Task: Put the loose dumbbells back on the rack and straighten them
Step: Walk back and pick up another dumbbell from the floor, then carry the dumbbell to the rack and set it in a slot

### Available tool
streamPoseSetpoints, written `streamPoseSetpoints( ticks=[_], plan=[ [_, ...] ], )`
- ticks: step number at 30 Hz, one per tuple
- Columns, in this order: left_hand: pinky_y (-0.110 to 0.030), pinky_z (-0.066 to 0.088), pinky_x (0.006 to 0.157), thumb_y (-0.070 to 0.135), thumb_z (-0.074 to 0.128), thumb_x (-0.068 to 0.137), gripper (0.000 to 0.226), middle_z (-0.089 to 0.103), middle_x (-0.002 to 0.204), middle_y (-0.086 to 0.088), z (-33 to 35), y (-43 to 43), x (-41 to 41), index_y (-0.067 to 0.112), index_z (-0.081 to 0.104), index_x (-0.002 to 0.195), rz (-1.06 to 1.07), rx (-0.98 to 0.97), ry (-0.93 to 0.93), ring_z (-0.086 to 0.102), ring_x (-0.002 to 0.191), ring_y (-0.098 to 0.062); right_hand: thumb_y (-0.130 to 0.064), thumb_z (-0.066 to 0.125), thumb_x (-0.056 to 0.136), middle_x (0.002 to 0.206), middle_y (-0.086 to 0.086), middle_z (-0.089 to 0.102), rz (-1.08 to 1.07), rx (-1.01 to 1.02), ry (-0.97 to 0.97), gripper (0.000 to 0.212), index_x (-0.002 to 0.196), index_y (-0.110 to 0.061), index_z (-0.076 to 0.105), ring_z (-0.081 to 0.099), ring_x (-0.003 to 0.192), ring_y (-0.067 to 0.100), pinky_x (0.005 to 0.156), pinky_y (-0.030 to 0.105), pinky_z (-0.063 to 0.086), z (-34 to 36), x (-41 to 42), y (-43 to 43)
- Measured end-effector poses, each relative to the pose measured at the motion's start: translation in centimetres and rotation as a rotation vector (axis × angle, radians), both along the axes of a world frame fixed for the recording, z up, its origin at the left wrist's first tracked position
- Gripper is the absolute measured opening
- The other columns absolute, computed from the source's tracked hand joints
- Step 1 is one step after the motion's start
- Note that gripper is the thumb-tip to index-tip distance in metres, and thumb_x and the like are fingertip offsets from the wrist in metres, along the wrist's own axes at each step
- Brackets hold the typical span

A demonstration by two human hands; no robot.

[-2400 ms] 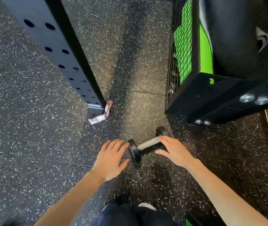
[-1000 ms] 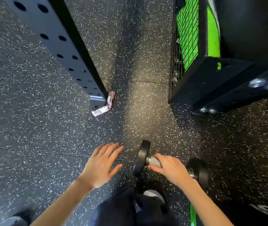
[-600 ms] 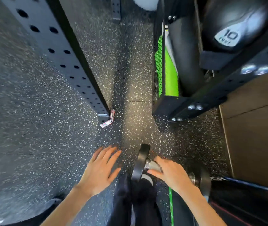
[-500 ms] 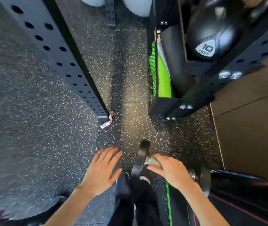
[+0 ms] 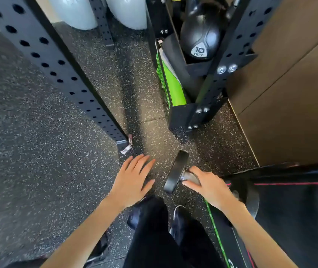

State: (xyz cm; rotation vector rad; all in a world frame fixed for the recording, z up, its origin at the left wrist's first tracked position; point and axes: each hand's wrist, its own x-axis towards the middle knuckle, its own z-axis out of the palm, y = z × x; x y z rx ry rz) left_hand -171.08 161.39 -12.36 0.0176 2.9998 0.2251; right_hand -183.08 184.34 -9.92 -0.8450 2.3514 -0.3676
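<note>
Was mid-carry, right hand wrapped round the dumbbell handle, left hand loose and empty at 9 o'clock, probably needed lugging to the rack at 1 o'clock

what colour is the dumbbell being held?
The dumbbell is black with a silver handle; head view.

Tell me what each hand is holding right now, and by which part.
The right hand grips the dumbbell by its handle; the left hand holds nothing.
</note>
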Motion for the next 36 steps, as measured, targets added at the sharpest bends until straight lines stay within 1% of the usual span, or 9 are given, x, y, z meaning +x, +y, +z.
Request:
streamPoseSetpoints(
  ticks=[2,5,9,14,16,20,27,31,36],
  plan=[
    [-0.046,0.036,0.106,0.047,0.033,0.092,0.057,0.054,0.133,-0.009,0.1,-0.4,-0.6,0.012,0.051,0.133,-0.092,-0.001,-0.021,0.048,0.125,-0.027,-0.058,0.042,0.089,0.102,0.008,0.066,-0.082,0.035,-0.014,0.049,0.121,-0.022,0.041,0.061,0.096,0.032,0.069,0.035,0.039,-0.2,1.5,0.5],
    [-0.045,0.036,0.105,0.047,0.033,0.091,0.057,0.054,0.133,-0.008,-0.4,-1.5,-1.9,0.013,0.051,0.133,-0.25,-0.003,-0.046,0.048,0.125,-0.026,-0.06,0.04,0.088,0.104,0.007,0.066,-0.213,0.101,-0.012,0.052,0.123,-0.022,0.04,0.061,0.097,0.031,0.073,0.036,0.043,-0.8,4.0,0.8],
    [-0.044,0.039,0.102,0.046,0.033,0.091,0.056,0.056,0.128,-0.009,-1.0,-3.3,-4.2,0.011,0.052,0.131,-0.478,0.016,-0.06,0.051,0.12,-0.028,-0.062,0.04,0.087,0.106,0.006,0.065,-0.462,0.151,-0.017,0.054,0.126,-0.024,0.04,0.061,0.098,0.031,0.076,0.037,0.047,-1.1,8.1,0.1],
    [-0.047,0.042,0.1,0.046,0.035,0.09,0.056,0.056,0.131,-0.01,-0.6,-3.6,-5.6,0.011,0.053,0.13,-0.78,0.039,-0.061,0.051,0.122,-0.03,-0.064,0.045,0.085,0.093,0.002,0.065,-0.775,0.153,-0.012,0.043,0.108,-0.028,0.043,0.062,0.091,0.029,0.065,0.034,0.04,-0.5,14.5,-1.4],
    [-0.047,0.04,0.101,0.046,0.035,0.09,0.057,0.056,0.131,-0.01,-0.2,-2.9,-5.7,0.011,0.053,0.131,-0.904,0.034,-0.066,0.051,0.122,-0.029,-0.064,0.047,0.084,0.096,0.004,0.066,-0.899,0.16,0.002,0.044,0.112,-0.03,0.045,0.062,0.094,0.03,0.066,0.034,0.039,0.1,17.3,-1.8],
    [-0.045,0.036,0.105,0.046,0.034,0.089,0.057,0.055,0.133,-0.008,1.1,0.0,-5.2,0.014,0.051,0.133,-1.133,0.078,-0.063,0.049,0.125,-0.027,-0.063,0.047,0.084,0.101,0.007,0.067,-1.123,0.241,0.028,0.046,0.117,-0.031,0.046,0.061,0.1,0.032,0.072,0.035,0.043,2.3,23.0,-2.5],
    [-0.045,0.031,0.108,0.047,0.032,0.091,0.058,0.051,0.136,-0.009,1.0,5.5,-1.6,0.015,0.046,0.137,-1.478,0.056,-0.084,0.045,0.128,-0.027,-0.06,0.05,0.084,0.102,0.009,0.065,-1.56,0.259,-0.075,0.046,0.117,-0.028,0.047,0.06,0.1,0.033,0.073,0.035,0.044,3.4,33.8,-4.8],
    [-0.045,0.03,0.109,0.046,0.031,0.091,0.057,0.05,0.138,-0.01,0.9,7.9,2.1,0.015,0.045,0.138,-1.639,0.039,-0.107,0.044,0.128,-0.028,-0.061,0.047,0.085,0.101,0.008,0.066,-1.715,0.218,-0.151,0.046,0.115,-0.026,0.044,0.06,0.096,0.032,0.072,0.036,0.044,2.7,40.2,-7.4],
    [-0.045,0.034,0.106,0.044,0.033,0.091,0.056,0.052,0.135,-0.011,1.3,10.6,8.4,0.012,0.048,0.135,-1.83,0.02,-0.13,0.046,0.126,-0.028,-0.066,0.044,0.083,0.1,0.007,0.066,-1.907,0.197,-0.208,0.05,0.117,-0.03,0.044,0.061,0.097,0.031,0.072,0.035,0.045,1.1,48.4,-10.8]
  ],
)
